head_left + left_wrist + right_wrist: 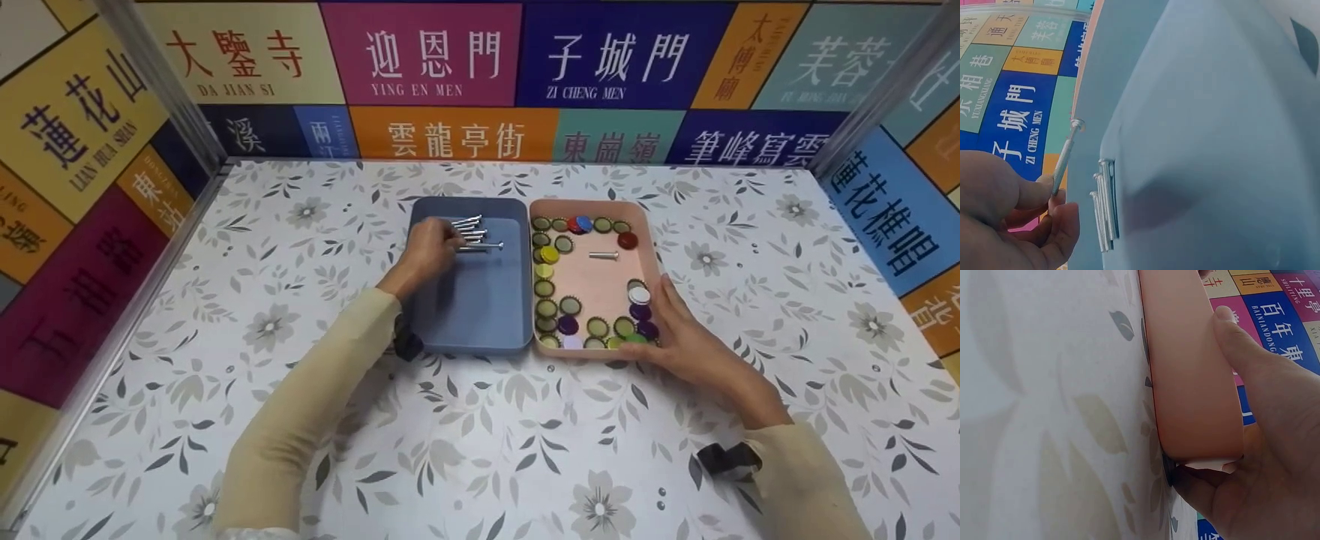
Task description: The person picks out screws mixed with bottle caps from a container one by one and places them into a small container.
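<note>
My left hand (429, 251) is over the blue tray (472, 349). Its thumb and fingers pinch a screw (1062, 163) whose flat head points away from the hand. Several silver screws (1105, 205) lie together inside the blue tray, by its wall. To the right, my right hand (694, 349) grips the near right corner of the pink tray (1193, 382), thumb at the near edge and fingers along the right side. A single screw (604, 256) lies on the pink tray's floor, with bottle caps (570, 305) around it along the walls.
The two trays stand side by side on a table (480, 450) with a floral cover. Behind the table is a panel (442, 56) of coloured blocks with printed characters, and similar panels rise at left and right.
</note>
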The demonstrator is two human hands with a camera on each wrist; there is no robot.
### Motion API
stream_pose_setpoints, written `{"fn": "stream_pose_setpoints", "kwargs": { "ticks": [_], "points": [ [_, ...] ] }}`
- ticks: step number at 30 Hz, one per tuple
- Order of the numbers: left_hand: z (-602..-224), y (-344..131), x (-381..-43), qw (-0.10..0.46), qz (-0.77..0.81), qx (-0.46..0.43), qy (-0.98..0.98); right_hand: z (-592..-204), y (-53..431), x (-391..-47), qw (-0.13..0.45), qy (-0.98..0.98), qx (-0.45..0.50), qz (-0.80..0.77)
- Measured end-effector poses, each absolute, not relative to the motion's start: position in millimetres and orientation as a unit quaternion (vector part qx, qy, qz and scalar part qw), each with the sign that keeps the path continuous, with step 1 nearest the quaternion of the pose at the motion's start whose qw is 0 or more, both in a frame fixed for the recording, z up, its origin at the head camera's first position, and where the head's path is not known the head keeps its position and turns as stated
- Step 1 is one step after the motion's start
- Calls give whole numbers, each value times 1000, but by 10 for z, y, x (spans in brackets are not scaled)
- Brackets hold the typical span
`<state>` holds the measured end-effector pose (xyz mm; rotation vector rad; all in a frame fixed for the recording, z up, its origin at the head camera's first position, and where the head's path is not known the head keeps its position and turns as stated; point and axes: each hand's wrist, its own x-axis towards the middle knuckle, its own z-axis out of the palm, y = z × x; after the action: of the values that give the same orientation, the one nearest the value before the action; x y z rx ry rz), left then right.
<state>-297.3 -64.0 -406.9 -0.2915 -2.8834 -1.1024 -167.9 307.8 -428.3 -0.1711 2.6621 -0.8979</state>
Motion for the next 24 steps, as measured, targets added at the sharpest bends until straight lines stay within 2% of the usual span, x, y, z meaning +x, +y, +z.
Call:
{"fn": "stream_pose_setpoints", "kwargs": {
  "ticks": [24],
  "points": [
    [-4008,-741,-3100,-40,-335,-50,-940,-4266,3059,-1669,163,934,-54,-313]
  ]
}}
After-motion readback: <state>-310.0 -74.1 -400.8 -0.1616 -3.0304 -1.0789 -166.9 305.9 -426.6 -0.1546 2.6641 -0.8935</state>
